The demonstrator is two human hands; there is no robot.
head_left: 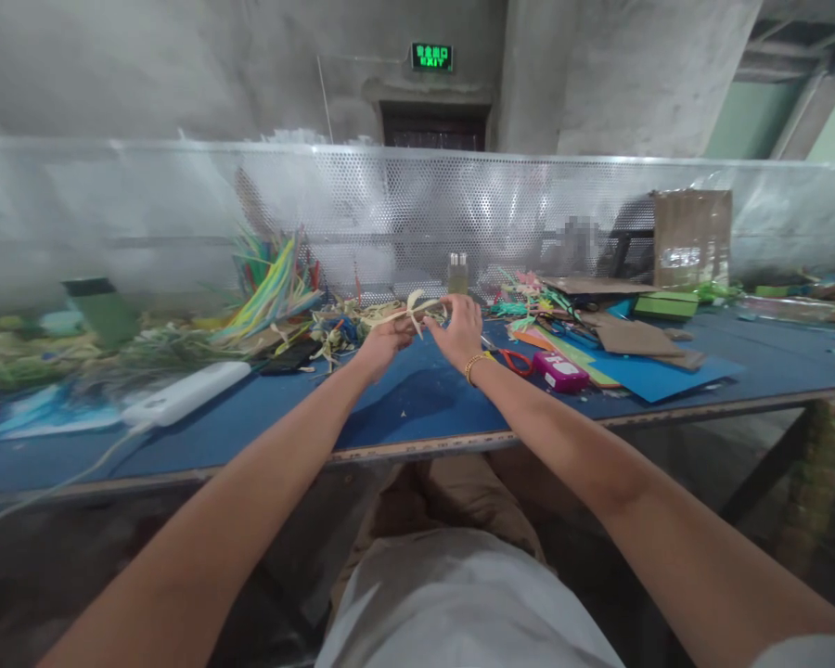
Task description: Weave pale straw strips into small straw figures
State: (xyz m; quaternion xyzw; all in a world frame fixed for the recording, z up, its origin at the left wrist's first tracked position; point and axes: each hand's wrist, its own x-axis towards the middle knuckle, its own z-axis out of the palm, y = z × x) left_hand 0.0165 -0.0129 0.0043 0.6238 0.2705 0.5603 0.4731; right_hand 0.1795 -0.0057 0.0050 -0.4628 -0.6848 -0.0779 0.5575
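Observation:
Above the blue table, both of my hands meet at a pale yellow flower-like piece made of thin curling strips (pixel 415 308). My left hand (pixel 388 341) is closed around its lower left side, with more pale strips trailing out behind the fingers. My right hand (pixel 463 328), a gold bracelet at the wrist, has curved thumb and fingers at the piece's right side. What lies between the right fingertips is too small to make out clearly. Red-handled scissors (pixel 516 362) and a purple box (pixel 560 371) lie to the right of my right hand.
Colourful thin strips (pixel 271 288) stand in a bunch at left, near a white power strip (pixel 187 393). Cardboard pieces (pixel 633 336) and blue sheets (pixel 668 369) lie at right. A perforated metal screen (pixel 404 199) closes off the table's back.

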